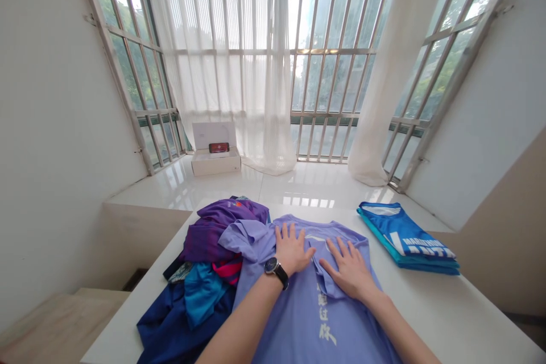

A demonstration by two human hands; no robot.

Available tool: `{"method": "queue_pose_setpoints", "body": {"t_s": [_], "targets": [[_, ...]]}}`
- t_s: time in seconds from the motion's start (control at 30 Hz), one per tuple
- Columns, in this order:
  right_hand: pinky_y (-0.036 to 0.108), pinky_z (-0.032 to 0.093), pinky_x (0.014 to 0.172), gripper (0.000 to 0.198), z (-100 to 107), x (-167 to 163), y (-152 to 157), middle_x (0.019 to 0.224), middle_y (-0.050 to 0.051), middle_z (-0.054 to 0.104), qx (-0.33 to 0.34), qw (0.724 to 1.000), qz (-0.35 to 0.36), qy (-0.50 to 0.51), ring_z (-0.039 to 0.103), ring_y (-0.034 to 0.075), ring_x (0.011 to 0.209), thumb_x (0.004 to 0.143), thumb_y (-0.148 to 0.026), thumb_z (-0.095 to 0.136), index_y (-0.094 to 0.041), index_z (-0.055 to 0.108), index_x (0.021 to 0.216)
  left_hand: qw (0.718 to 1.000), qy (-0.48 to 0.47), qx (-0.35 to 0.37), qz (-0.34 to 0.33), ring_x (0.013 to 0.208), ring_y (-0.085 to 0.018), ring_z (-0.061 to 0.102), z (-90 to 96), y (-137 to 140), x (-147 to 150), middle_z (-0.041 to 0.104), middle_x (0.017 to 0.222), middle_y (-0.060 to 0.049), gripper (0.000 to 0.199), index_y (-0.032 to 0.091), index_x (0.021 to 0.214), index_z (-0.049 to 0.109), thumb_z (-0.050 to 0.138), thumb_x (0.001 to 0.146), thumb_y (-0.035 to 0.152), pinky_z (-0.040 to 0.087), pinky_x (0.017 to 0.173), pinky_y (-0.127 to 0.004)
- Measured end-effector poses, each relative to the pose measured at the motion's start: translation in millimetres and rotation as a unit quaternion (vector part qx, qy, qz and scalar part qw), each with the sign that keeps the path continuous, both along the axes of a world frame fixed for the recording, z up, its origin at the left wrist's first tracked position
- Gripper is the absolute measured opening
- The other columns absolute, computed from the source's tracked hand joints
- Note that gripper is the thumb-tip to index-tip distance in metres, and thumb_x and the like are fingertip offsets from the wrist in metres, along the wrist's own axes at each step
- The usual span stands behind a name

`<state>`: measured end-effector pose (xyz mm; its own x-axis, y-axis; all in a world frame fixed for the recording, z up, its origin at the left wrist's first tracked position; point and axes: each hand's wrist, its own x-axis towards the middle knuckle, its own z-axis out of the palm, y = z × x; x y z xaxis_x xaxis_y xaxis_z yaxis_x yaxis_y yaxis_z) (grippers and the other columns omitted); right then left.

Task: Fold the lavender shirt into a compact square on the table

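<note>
A lavender T-shirt (290, 318) with white lettering lies spread on the white table (426, 318), its collar toward the window. My left hand (292, 250) rests on its upper left part, fingers spread and palm down, with a dark-strapped watch (275, 270) at the wrist. Flat on the right side of the shirt lies my right hand (350, 270), fingers apart, over the right sleeve, which is folded inward across the front. The left sleeve (245, 239) sticks out, crumpled, against the heap of clothes beside it.
A loose heap of purple, teal and navy clothes (213, 233) fills the table's left side. Folded blue shirts (405, 239) are stacked at the right. On the white sill stands an open white box (216, 164) with a phone (219, 148) propped in it. Behind hang sheer curtains (264, 96) before barred windows.
</note>
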<state>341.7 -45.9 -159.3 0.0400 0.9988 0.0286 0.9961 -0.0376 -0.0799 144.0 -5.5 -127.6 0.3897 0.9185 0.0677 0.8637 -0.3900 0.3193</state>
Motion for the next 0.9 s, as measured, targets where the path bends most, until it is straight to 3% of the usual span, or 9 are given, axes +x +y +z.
{"method": "queue_pose_setpoints", "body": {"t_s": [0.23,0.5,0.6,0.7,0.8,0.9], "targets": [[0.056,0.012,0.120,0.080,2,8,19,0.166,0.006,0.024,-0.020,1.000,-0.022,0.000,0.016,0.039,0.151,0.088,-0.076,0.033,-0.033,0.028,0.156,1.000,0.020,-0.007,0.010,0.150,-0.044,0.005,-14.5,20,0,0.017,0.166,-0.011,0.083,0.028,0.156,0.030,0.026,0.090,0.077,-0.001,0.116,-0.066],[0.059,0.010,0.119,0.083,-7,24,42,0.164,0.008,0.027,0.004,1.000,-0.022,0.019,0.016,0.042,0.150,0.086,-0.078,0.034,-0.032,0.032,0.155,1.000,0.024,0.017,-0.006,0.151,-0.042,0.008,-16.1,47,8,0.023,0.165,-0.008,0.084,0.033,0.155,0.031,0.022,0.087,0.081,-0.001,0.117,-0.066],[0.061,0.010,0.119,0.083,-11,27,47,0.162,0.010,0.033,0.029,0.997,-0.010,0.075,0.018,0.044,0.150,0.083,-0.076,0.043,-0.029,0.041,0.151,0.999,0.029,0.017,-0.003,0.150,-0.043,0.007,-15.6,48,8,0.023,0.164,-0.009,0.086,0.034,0.155,0.032,0.023,0.085,0.084,-0.001,0.116,-0.067],[0.064,0.016,0.118,0.079,-2,32,48,0.153,0.015,0.046,0.082,0.979,0.008,0.187,0.029,0.042,0.146,0.080,-0.070,0.050,-0.021,0.055,0.142,0.999,0.038,0.004,-0.002,0.150,-0.045,0.008,-10.5,49,8,0.023,0.164,-0.009,0.087,0.034,0.154,0.032,0.027,0.084,0.085,-0.001,0.115,-0.069],[0.055,0.029,0.118,0.068,22,40,26,0.150,0.015,0.049,0.141,0.960,0.012,0.242,0.038,0.032,0.143,0.088,-0.062,0.037,-0.018,0.055,0.137,0.999,0.049,-0.006,0.004,0.149,-0.046,0.008,-1.6,46,10,0.025,0.163,-0.010,0.083,0.031,0.153,0.035,0.033,0.086,0.080,0.000,0.114,-0.070],[0.046,0.035,0.117,0.058,41,50,-41,0.146,0.013,0.054,0.215,0.928,0.008,0.305,0.045,0.029,0.138,0.089,-0.060,0.042,-0.021,0.058,0.129,0.998,0.049,0.049,-0.005,0.151,-0.040,0.008,10.8,34,19,0.029,0.162,-0.011,0.066,0.024,0.151,0.041,0.039,0.095,0.059,-0.001,0.118,-0.064]]}}
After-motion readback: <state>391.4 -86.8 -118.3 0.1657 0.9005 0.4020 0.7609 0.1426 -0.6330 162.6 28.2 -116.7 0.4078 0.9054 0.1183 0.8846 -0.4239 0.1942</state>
